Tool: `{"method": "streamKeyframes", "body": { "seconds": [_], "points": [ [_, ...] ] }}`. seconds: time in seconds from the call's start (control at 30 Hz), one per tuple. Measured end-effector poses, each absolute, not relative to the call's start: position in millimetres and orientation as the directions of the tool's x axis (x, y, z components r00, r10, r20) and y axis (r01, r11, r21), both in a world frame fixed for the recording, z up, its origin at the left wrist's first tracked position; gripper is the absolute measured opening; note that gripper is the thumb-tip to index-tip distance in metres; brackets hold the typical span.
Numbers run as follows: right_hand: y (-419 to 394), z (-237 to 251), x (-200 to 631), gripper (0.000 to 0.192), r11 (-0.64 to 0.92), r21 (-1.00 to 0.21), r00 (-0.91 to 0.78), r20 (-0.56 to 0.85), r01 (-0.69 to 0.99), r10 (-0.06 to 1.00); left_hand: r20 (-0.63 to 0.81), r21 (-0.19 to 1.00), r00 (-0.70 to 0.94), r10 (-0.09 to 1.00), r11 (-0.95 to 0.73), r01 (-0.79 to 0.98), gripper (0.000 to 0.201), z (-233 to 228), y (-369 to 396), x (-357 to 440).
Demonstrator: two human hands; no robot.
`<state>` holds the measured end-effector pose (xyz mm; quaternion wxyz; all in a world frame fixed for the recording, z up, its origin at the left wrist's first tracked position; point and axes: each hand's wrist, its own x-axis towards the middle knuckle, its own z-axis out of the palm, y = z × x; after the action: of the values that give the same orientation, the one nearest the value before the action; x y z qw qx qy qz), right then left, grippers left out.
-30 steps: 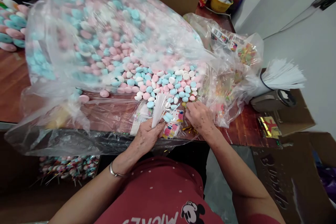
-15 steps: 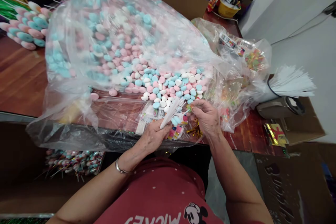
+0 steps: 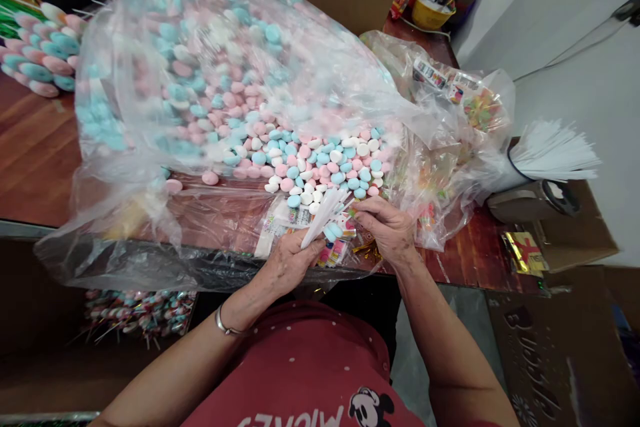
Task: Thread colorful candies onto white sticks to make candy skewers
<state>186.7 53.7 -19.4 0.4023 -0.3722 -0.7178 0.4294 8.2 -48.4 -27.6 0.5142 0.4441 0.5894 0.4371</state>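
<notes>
My left hand [image 3: 293, 257] is closed around a bundle of white sticks [image 3: 325, 213] that fan up and to the right. Light blue candies [image 3: 333, 231] sit close against the bundle. At the stick tips my right hand [image 3: 389, 227] is pinched on a small green-yellow piece that looks like a gummy, mostly hidden by the fingers. Just beyond both hands, pink, blue and white candies [image 3: 320, 170] spill from a large clear plastic bag [image 3: 225, 53]. Printed packets [image 3: 334, 252] and gold tinsel [image 3: 369, 251] lie under and between the hands.
Clear bags of gummies [image 3: 480, 107] lie to the right, beside a holder of white sticks [image 3: 555, 150] and a grey mug [image 3: 520, 203]. Candy skewers [image 3: 45, 53] stand at the far left. A box of finished sticks [image 3: 140, 313] is below the table edge. Other people's hands show at the back.
My right hand has shifted slightly left, bringing the small green-yellow piece closer to the stick tips. My left hand keeps hold of the bundle. The whole view has drifted a little.
</notes>
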Motion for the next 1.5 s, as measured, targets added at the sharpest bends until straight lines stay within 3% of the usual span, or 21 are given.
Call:
{"method": "streamKeyframes", "body": {
  "seconds": [0.1,0.27,0.33,0.4,0.5,0.67,0.83,0.97,1.13,1.23,1.5],
  "points": [
    [46.0,-22.5,183.4,0.018,0.447,-0.854,-0.447,0.302,0.266,0.842,-0.200,0.977,-0.071,0.977,0.204,0.063,0.037,-28.7,-49.5,7.8],
    [22.4,-29.9,173.7,0.031,0.756,-0.546,-0.590,0.493,0.362,0.639,-0.209,0.977,-0.107,0.972,0.213,0.029,0.037,-28.2,-50.7,9.0],
    [19.4,-29.1,173.2,0.033,0.799,-0.491,-0.617,0.521,0.349,0.590,-0.223,0.975,-0.127,0.967,0.223,-0.007,0.037,-30.5,-51.9,10.3],
    [25.5,-25.1,176.5,0.035,0.767,-0.522,-0.594,0.501,0.373,0.629,-0.249,0.968,-0.168,0.954,0.242,-0.059,0.036,-35.6,-53.4,11.7],
    [49.0,-17.1,183.4,0.033,0.622,-0.570,-0.452,0.428,0.537,0.782,-0.293,0.954,-0.245,0.924,0.265,-0.144,0.034,-46.4,-55.7,13.0],
    [79.1,-10.6,172.7,0.020,0.549,-0.260,-0.496,0.244,0.794,0.833,-0.310,0.944,-0.270,0.912,0.260,-0.204,0.037,-60.2,-57.0,12.6],
    [72.6,-12.9,154.5,0.016,0.557,0.001,-0.553,0.124,0.831,0.824,-0.308,0.936,-0.264,0.914,0.241,-0.258,0.037,-60.1,-55.5,12.9],
    [71.2,-20.0,158.0,0.014,0.610,-0.042,-0.597,0.164,0.791,0.785,-0.336,0.915,-0.259,0.906,0.249,-0.317,0.037,-52.4,-53.9,14.0],
    [76.7,-27.2,161.7,0.018,0.700,-0.214,-0.594,0.395,0.682,0.700,-0.337,0.916,-0.267,0.903,0.250,-0.313,0.036,-47.0,-53.6,13.8],
    [76.7,-30.1,158.7,0.017,0.773,-0.251,-0.638,0.449,0.582,0.626,-0.339,0.918,-0.266,0.903,0.255,-0.305,0.035,-49.7,-54.4,13.1],
    [60.0,-33.9,161.0,0.021,0.842,0.007,-0.768,0.413,0.540,0.489,-0.289,0.944,-0.266,0.920,0.227,-0.239,0.036,-50.1,-55.2,11.0]
  ]
}}
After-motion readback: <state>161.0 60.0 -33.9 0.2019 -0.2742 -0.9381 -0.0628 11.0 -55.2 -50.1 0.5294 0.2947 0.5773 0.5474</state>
